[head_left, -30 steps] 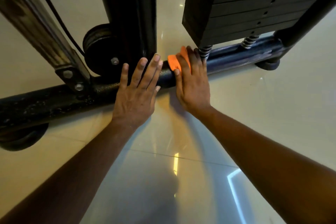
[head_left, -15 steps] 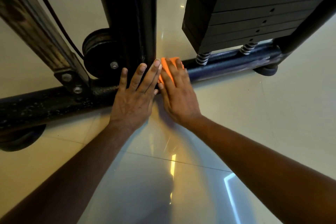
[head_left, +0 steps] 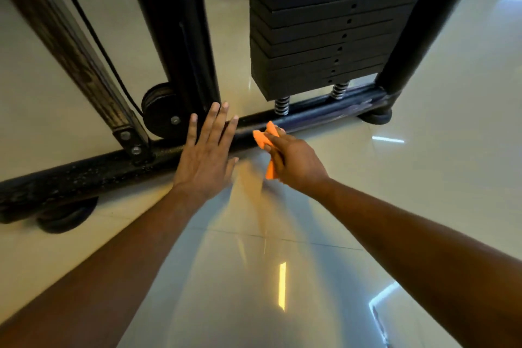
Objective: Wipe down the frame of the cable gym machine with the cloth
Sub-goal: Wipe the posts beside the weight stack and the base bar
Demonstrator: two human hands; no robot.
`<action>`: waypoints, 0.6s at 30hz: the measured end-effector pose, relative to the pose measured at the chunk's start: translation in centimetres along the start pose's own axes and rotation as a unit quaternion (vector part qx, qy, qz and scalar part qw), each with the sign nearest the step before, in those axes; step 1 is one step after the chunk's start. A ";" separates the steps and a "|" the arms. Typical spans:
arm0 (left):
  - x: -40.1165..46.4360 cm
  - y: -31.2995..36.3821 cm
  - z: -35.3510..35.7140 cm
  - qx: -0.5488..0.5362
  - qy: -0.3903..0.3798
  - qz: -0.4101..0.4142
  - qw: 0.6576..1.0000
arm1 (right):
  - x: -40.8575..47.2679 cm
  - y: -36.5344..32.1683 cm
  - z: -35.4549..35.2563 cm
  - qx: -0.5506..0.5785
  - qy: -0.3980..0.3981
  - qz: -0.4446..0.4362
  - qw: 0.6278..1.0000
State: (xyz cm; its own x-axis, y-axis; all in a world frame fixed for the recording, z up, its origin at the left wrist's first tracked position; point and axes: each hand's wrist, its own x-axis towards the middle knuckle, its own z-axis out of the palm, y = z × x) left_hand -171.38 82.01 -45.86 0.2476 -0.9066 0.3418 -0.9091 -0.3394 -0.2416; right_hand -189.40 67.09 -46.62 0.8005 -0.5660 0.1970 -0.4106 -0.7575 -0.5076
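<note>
The black base bar of the cable machine's frame (head_left: 316, 114) runs across the floor from lower left to upper right. My right hand (head_left: 296, 162) grips a bunched orange cloth (head_left: 265, 138), lifted just in front of the bar. My left hand (head_left: 207, 152) lies flat with straight fingers over the bar, beside the black upright post (head_left: 180, 37). Some of the cloth is hidden inside my right fist.
The black weight stack (head_left: 319, 31) hangs on two springs (head_left: 282, 106) over the bar at upper right. A pulley wheel (head_left: 161, 110) and cable sit left of the post, beside a slanted brace (head_left: 70, 45). Rubber feet (head_left: 66, 216) stand on the glossy tiled floor (head_left: 254, 277).
My right hand has come off the base bar and drawn back toward me, now bunching the cloth instead of pressing it flat. My left hand has stayed in place.
</note>
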 end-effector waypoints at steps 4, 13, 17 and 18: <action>0.8 2.1 -2.1 -0.078 -0.034 -0.005 0.996 | -4.0 0.4 -4.0 0.068 0.028 0.038 0.997; 3.7 5.5 -3.1 -0.214 -0.088 0.009 0.973 | -7.2 4.2 -7.9 0.024 0.055 0.067 0.996; 5.3 5.4 -2.1 -0.249 -0.084 -0.014 0.965 | -4.9 5.0 -6.1 0.044 0.069 0.066 0.994; 5.7 5.6 -1.7 -0.262 -0.083 -0.028 0.961 | -4.2 5.0 -5.6 0.045 0.074 0.063 0.994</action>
State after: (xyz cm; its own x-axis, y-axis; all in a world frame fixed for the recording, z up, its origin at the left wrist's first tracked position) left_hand -175.65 75.42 -43.70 0.3110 -0.9332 0.1799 -0.9262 -0.2552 0.2775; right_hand -197.25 63.85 -45.31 0.6693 -0.7014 0.2453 -0.4573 -0.6491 -0.6079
